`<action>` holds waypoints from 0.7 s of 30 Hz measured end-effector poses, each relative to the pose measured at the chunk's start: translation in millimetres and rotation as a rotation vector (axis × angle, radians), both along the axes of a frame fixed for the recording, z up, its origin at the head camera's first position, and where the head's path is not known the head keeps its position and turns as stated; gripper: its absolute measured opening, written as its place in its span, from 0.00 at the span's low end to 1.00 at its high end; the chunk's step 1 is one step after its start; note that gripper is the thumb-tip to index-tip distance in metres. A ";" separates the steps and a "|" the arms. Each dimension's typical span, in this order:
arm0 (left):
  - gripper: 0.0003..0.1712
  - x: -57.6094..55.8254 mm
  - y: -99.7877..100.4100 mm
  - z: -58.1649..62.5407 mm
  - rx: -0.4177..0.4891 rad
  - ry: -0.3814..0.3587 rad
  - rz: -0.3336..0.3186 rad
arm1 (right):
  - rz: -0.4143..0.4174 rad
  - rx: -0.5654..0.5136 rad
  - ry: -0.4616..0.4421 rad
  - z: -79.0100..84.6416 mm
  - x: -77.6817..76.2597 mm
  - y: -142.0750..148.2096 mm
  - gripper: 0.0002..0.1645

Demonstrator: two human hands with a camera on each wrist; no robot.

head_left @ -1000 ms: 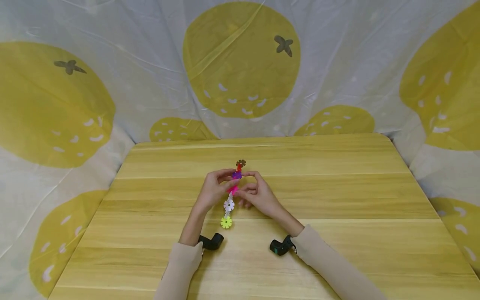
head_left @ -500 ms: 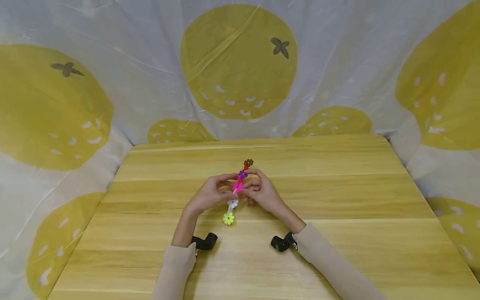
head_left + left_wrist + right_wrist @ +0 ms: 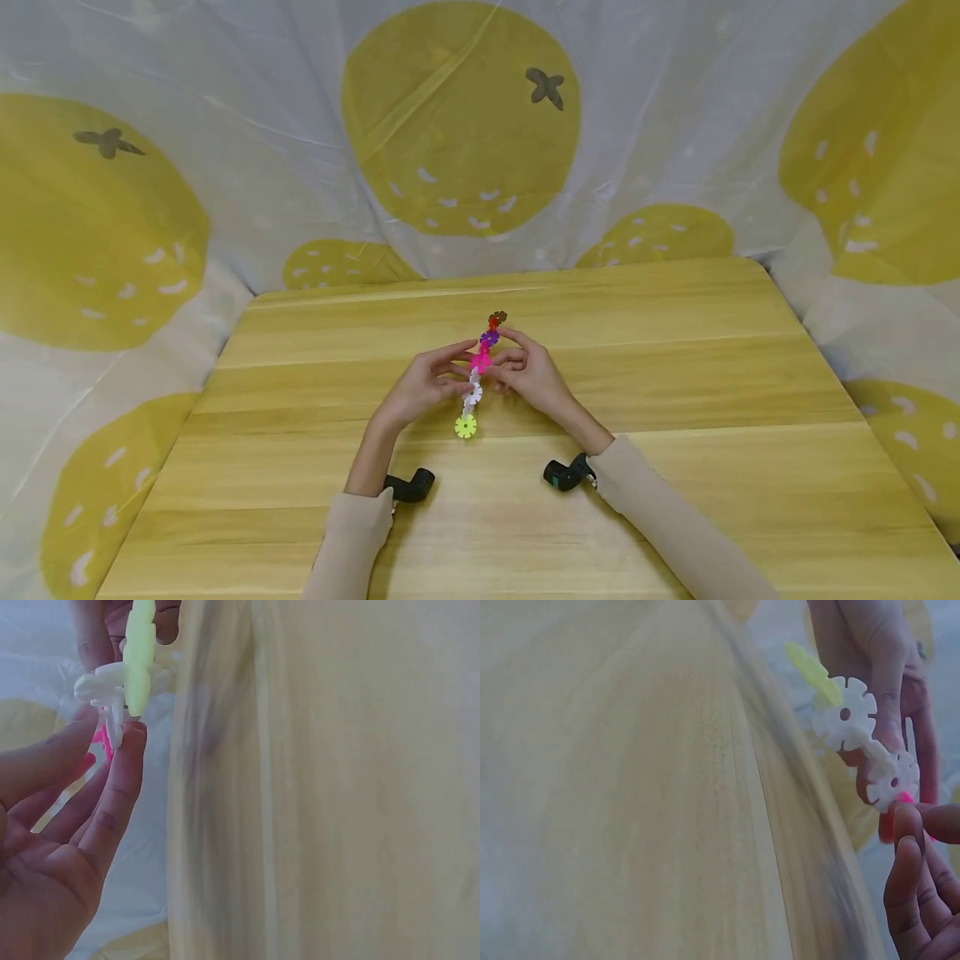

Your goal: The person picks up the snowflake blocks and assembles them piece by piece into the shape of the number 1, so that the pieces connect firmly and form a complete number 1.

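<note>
A chain of interlocking plastic snowflake discs runs between my hands: brown [image 3: 499,317] at the far end, then red, purple [image 3: 489,338], pink [image 3: 481,361], white [image 3: 473,393] and a yellow-green disc [image 3: 466,427] nearest me. With thumb and fingers, my left hand [image 3: 420,387] pinches the chain at the white discs from the left. From the other side my right hand [image 3: 534,377] pinches the pink part, its index finger reaching up by the purple disc. In the right wrist view two white discs [image 3: 845,714] show slotted together, the pink one mostly hidden behind fingertips.
Both hands are over a wood-grain table [image 3: 675,375]. A black wrist camera [image 3: 411,485] sits at the left cuff and another black camera [image 3: 566,473] at the right cuff. Behind the table hangs a white curtain [image 3: 645,108] printed with yellow fruit.
The left hand has shifted its hold from the purple and pink discs down to the white ones. The right hand keeps pinching near the pink disc, and the chain tilts a little more to the right.
</note>
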State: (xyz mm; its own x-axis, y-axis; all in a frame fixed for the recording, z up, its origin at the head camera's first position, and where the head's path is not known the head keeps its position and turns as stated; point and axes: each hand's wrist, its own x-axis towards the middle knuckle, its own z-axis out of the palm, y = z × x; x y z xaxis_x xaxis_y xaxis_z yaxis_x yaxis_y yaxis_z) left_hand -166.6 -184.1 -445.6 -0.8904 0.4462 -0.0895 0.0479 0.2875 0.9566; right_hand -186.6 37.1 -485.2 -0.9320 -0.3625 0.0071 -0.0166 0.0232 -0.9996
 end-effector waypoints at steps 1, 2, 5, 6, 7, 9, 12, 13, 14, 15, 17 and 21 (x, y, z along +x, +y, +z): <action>0.40 -0.3 0.2 -0.4 -0.003 0.010 0.001 | 0.002 0.004 0.003 0.0 -0.5 -0.1 0.43; 0.41 -0.7 0.4 -1.0 -0.006 0.021 0.001 | 0.002 0.005 0.005 0.3 -0.5 -0.1 0.43; 0.42 -2.0 0.7 -2.1 -0.024 0.058 -0.007 | 0.004 0.014 0.018 0.3 -0.9 0.2 0.42; 0.43 -2.5 0.7 -2.3 -0.031 0.065 -0.011 | 0.004 0.014 0.019 0.0 -1.1 0.3 0.42; 0.42 -2.7 0.8 -2.5 -0.040 0.068 -0.013 | 0.006 0.013 0.021 -0.5 -1.3 0.4 0.42; 0.41 -3.0 0.9 -2.7 -0.064 0.078 -0.022 | 0.009 0.015 0.025 -1.8 -1.6 0.6 0.41; 0.39 -3.9 1.1 -3.3 -0.101 0.085 -0.028 | 0.013 0.010 0.027 -3.6 -2.2 0.5 0.41; 0.39 -4.1 1.3 -3.2 -0.113 0.085 -0.027 | 0.015 0.011 0.028 -3.9 -2.2 0.2 0.41; 0.39 -4.4 1.4 -3.1 -0.122 0.087 -0.026 | 0.015 0.011 0.029 -4.1 -2.3 0.0 0.41; 0.39 -4.8 1.4 -2.9 -0.128 0.083 -0.024 | 0.015 0.011 0.029 -4.3 -2.4 -0.2 0.41; 0.39 -5.8 1.7 -2.3 -0.134 0.083 -0.027 | 0.014 0.013 0.026 -4.6 -2.9 -0.4 0.40; 0.38 -9.9 4.1 -1.2 -0.158 0.095 -0.034 | 0.014 0.026 0.018 -4.7 -5.0 -0.1 0.40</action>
State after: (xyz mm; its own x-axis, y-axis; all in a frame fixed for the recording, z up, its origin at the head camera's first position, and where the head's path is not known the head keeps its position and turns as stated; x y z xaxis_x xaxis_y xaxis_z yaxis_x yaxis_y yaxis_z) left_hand -176.5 -180.0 -446.8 -0.8829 0.4632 -0.0768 0.1483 0.4304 0.8904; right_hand -191.6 37.0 -489.9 -0.9267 -0.3754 0.0144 -0.0354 0.0491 -0.9982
